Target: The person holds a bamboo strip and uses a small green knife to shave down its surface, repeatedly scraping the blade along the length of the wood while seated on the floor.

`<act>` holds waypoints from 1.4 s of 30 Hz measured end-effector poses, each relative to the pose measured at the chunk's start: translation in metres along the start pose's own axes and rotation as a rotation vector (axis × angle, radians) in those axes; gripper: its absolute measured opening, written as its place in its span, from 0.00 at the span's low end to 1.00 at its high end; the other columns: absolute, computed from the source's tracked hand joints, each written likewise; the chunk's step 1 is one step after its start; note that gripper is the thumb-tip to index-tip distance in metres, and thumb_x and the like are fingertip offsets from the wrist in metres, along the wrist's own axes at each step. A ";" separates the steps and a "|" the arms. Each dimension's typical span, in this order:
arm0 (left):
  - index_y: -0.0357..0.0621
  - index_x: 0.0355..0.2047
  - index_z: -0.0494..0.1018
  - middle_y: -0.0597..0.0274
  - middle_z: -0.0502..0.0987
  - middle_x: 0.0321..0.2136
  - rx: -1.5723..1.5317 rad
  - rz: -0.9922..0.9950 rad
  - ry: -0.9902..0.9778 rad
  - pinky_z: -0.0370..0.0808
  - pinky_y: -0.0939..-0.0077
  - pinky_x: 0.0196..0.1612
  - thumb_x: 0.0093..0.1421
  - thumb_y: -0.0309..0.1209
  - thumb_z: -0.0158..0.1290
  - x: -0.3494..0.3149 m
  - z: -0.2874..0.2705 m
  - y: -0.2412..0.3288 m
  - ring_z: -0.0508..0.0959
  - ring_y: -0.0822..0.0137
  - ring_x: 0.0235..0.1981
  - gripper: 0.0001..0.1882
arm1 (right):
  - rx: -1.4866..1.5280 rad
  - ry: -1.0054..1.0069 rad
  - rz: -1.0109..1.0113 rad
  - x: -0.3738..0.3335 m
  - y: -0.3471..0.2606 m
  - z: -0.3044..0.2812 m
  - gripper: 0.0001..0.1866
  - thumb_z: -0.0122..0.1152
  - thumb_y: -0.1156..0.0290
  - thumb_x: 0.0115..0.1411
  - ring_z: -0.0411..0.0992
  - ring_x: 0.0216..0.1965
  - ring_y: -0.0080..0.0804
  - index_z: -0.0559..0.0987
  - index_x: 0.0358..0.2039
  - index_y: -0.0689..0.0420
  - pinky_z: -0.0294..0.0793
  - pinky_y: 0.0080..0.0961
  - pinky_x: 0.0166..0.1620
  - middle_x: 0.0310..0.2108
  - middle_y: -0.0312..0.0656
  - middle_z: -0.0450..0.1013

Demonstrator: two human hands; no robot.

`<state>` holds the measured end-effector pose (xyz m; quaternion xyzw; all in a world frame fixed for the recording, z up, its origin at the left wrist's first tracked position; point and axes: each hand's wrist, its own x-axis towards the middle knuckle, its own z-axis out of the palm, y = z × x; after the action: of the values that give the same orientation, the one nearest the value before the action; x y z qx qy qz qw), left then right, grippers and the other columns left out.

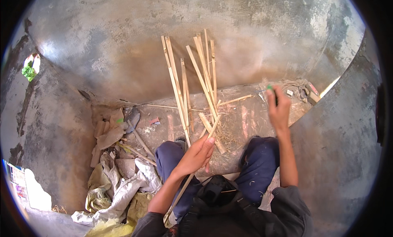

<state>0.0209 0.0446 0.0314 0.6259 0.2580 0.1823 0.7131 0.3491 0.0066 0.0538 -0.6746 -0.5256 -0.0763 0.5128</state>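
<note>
One long, narrow, pale-tan bamboo strip (184, 188) slants through the left hand (197, 154) in the head view, its upper end crossing in front of a short, thick, tan bamboo piece (221, 145) that lies on the dusty brown floor (157, 132). The left hand is wrapped round the strip, thumb laid along it, just to the near left of the thick piece; the strip's lower end runs down past the person's left leg in dark-blue trousers (168, 157). To the right of the thick piece and well apart from it, the right hand (279, 108) is raised, its fingers curled about a small green-ended item (269, 86), too blurred to identify. Fine straw-coloured shavings (232, 139) are scattered around the thick piece. Beyond it, two loose groups of pale bamboo strips, one farther left (177, 82) and one nearly straight behind (203, 71), lean against a stained grey-brown wall (262, 36). Crumpled whitish and yellowish woven sacks (123, 196) lie well to its left, nearer the person.
</note>
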 end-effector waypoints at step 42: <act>0.34 0.37 0.71 0.42 0.69 0.19 0.433 0.250 0.457 0.64 0.56 0.24 0.77 0.36 0.55 -0.010 0.037 -0.006 0.69 0.46 0.17 0.16 | 0.138 -0.329 -0.480 -0.077 -0.064 0.035 0.14 0.73 0.58 0.64 0.80 0.25 0.39 0.85 0.39 0.55 0.76 0.33 0.27 0.28 0.38 0.79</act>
<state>0.0348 0.0083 0.0295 0.7325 0.3652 0.3450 0.4594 0.2499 -0.0195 0.0273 -0.4981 -0.7499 -0.0490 0.4326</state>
